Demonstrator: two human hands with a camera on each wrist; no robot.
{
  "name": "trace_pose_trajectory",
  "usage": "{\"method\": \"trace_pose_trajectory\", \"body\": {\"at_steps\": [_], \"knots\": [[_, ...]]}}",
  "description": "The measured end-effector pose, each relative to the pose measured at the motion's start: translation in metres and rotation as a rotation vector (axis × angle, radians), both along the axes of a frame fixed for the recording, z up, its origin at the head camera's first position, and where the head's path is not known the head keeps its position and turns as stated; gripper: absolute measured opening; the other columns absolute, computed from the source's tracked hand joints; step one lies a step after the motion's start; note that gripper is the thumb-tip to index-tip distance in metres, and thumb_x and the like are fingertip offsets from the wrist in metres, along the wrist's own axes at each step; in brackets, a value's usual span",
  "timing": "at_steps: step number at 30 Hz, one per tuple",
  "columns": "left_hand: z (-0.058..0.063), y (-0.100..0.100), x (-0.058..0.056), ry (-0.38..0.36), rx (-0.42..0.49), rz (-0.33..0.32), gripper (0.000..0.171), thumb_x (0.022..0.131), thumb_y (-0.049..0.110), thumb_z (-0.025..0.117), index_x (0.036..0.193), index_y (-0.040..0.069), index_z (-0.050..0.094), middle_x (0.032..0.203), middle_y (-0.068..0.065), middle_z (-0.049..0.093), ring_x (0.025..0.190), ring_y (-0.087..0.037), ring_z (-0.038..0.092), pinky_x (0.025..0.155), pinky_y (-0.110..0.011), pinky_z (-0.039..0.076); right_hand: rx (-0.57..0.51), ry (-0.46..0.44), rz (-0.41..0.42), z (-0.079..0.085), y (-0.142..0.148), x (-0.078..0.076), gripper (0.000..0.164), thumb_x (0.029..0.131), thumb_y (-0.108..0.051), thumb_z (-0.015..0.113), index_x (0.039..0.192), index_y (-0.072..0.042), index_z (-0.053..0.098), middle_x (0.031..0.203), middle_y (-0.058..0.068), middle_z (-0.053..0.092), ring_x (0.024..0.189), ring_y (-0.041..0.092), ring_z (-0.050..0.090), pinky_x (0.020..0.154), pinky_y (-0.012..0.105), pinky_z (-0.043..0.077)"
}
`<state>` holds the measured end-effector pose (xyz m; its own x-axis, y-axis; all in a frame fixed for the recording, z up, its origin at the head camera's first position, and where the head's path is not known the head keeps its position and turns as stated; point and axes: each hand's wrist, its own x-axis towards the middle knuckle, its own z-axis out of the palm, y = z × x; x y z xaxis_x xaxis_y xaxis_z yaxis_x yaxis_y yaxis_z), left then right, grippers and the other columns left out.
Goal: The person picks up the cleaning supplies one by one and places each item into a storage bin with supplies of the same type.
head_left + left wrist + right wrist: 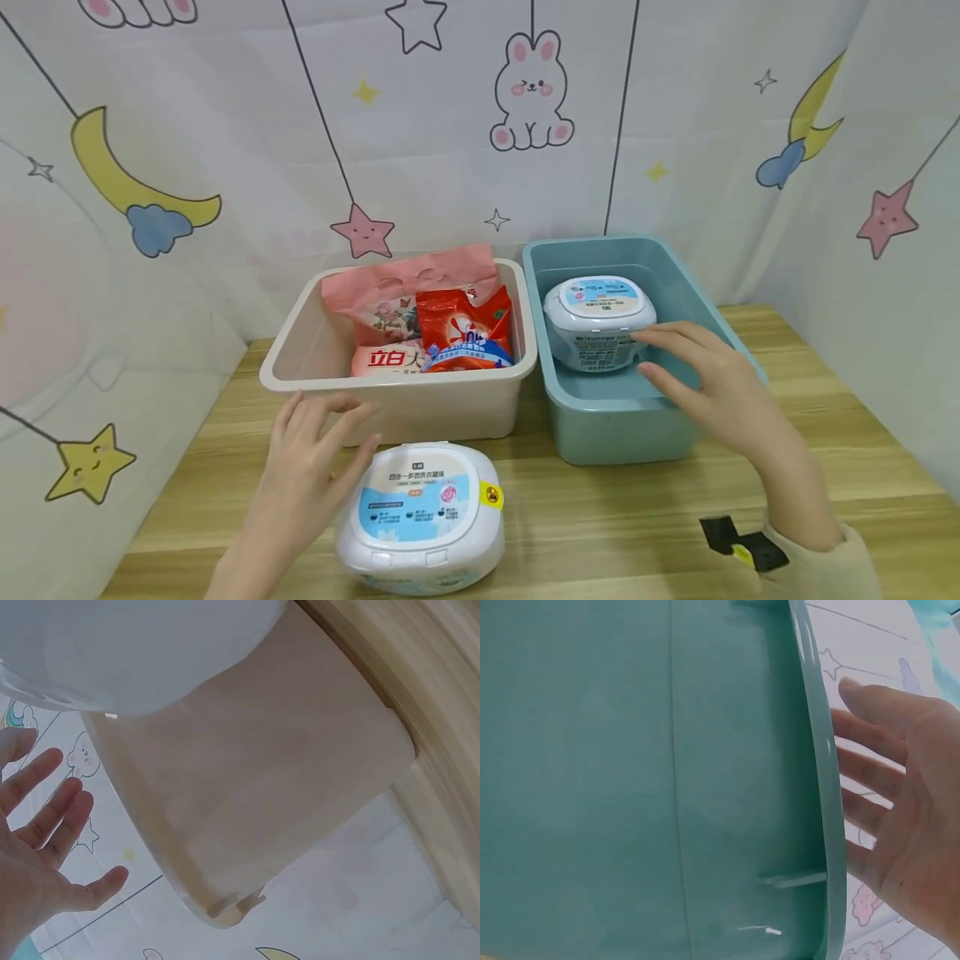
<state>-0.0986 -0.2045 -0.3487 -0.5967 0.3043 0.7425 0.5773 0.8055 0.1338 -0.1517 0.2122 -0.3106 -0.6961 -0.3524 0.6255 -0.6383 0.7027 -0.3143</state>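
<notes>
A: ok, what's happening here?
B: Left hand (303, 471) is hovering, fingers spread, beside a white tub (427, 554) that's sitting lower centre on the tabletop (585, 533). Right hand (708, 379) is hanging, fingers parted, near a second tub (600, 325) in the teal bin (622, 408), right of centre.
A: Any writing?
B: "立白" is showing on a pack (382, 360) in the beige bin (442, 408), mid-frame. Tub print's coming out too tiny, tbh.

Both hands (309, 458) (712, 387) reach forward, relaxed, well apart
</notes>
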Motion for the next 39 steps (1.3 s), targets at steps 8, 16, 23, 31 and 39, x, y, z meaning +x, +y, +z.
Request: {"method": "trace_pose_trajectory", "body": {"at_steps": [8, 16, 23, 31, 39], "knots": [[0.000, 0.002, 0.004, -0.028, -0.026, 0.010, 0.049, 0.100, 0.050, 0.034, 0.113, 0.016, 0.067, 0.107, -0.007, 0.062, 0.102, -0.026, 0.056, 0.103, -0.066, 0.028, -0.052, -0.043, -0.149, 0.000, 0.010, 0.003, 0.035, 0.090, -0.016, 0.068, 0.125, -0.015, 0.063, 0.113, 0.006, 0.066, 0.103, 0.021, 0.058, 0.087, 0.039, 0.043], [0.001, 0.005, 0.007, -0.041, -0.043, 0.012, 0.049, 0.100, 0.051, 0.033, 0.112, 0.017, 0.066, 0.108, -0.007, 0.062, 0.103, -0.025, 0.055, 0.104, -0.066, 0.027, -0.084, -0.044, -0.194, -0.002, 0.018, 0.003, 0.036, 0.090, -0.016, 0.068, 0.125, -0.016, 0.063, 0.108, 0.005, 0.066, 0.100, 0.008, 0.053, 0.085, 0.022, 0.038], [0.003, 0.006, 0.009, -0.039, -0.051, -0.006, 0.048, 0.100, 0.052, 0.034, 0.113, 0.018, 0.066, 0.109, -0.005, 0.061, 0.104, -0.023, 0.055, 0.106, -0.062, 0.026, -0.147, -0.057, -0.229, -0.004, 0.024, 0.005, 0.035, 0.090, -0.016, 0.067, 0.125, -0.013, 0.063, 0.109, 0.008, 0.066, 0.099, -0.011, 0.046, 0.082, 0.012, 0.033], [0.006, 0.009, 0.013, -0.099, -0.084, -0.029, 0.047, 0.100, 0.053, 0.035, 0.118, 0.020, 0.063, 0.114, -0.003, 0.059, 0.110, -0.022, 0.052, 0.114, -0.050, 0.020, -0.262, 0.023, -0.235, -0.006, 0.031, 0.003, 0.032, 0.088, -0.006, 0.067, 0.120, -0.006, 0.066, 0.106, 0.014, 0.067, 0.093, -0.018, 0.047, 0.085, 0.001, 0.034], [0.006, 0.011, 0.015, -0.176, -0.134, -0.050, 0.033, 0.095, 0.041, 0.056, 0.123, 0.023, 0.061, 0.121, -0.001, 0.057, 0.117, -0.020, 0.049, 0.114, -0.046, 0.020, -0.283, 0.042, -0.263, -0.008, 0.039, 0.004, 0.029, 0.089, -0.006, 0.066, 0.118, -0.005, 0.067, 0.105, -0.013, 0.063, 0.092, -0.019, 0.048, 0.083, -0.002, 0.035]]}}
